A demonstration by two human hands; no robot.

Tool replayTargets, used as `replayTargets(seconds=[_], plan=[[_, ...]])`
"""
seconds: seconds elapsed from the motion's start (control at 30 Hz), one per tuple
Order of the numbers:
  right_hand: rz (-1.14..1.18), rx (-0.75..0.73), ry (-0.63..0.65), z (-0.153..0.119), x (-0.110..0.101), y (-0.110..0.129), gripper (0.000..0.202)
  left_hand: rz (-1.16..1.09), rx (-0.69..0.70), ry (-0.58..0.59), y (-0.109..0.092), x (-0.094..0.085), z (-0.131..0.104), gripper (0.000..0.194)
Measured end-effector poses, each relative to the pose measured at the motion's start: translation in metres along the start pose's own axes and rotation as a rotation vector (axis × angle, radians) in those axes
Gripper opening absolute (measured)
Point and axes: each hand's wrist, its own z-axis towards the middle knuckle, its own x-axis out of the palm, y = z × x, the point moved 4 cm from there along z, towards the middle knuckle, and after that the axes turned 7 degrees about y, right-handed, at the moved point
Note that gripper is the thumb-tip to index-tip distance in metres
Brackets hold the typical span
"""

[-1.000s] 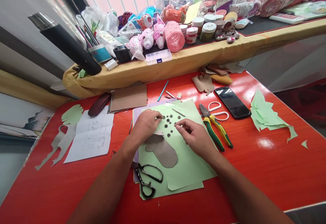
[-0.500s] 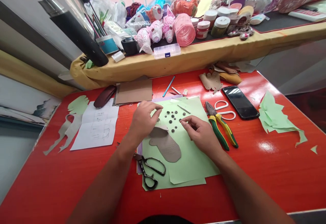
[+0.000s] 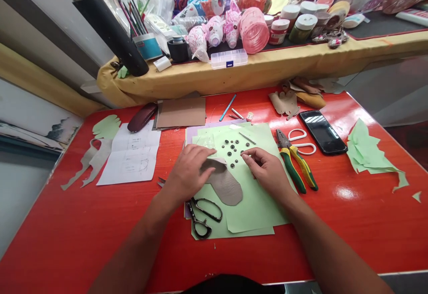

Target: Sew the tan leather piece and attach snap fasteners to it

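Green paper sheets lie on the red table. On them rests a grey leather piece, its upper left part covered by my left hand, whose thumb and fingers are apart. To the right, my right hand has its thumb and index finger together at the edge of several small dark metal snaps; whatever is in the pinch is too small to make out. A thin metal rod lies above the snaps. Black-handled scissors are below my left hand, their blades partly covered.
Pliers, white scissors and a phone lie to the right, with crumpled green paper beyond. A drawn sheet and a dark case are at left. Jars and a black flask stand on the ledge.
My left hand has moved down onto the leather piece, its thumb and fingers spread wider. My right hand stays by the snaps. The whole view has shifted slightly.
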Motion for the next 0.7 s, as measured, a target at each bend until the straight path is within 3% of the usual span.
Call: replayTargets(seconds=[0.23, 0.47, 0.7], plan=[[0.023, -0.008, -0.062, 0.001, -0.003, 0.000, 0.033, 0.077, 0.108, -0.005, -0.009, 0.025, 0.015, 0.017], [0.022, -0.024, -0.075, 0.002, -0.003, -0.003, 0.031, 0.130, 0.267, -0.129, -0.013, 0.031, 0.019, 0.015], [0.094, -0.047, -0.140, 0.003, -0.014, 0.002, 0.029, 0.189, 0.346, -0.180, -0.016, 0.031, 0.017, 0.012]])
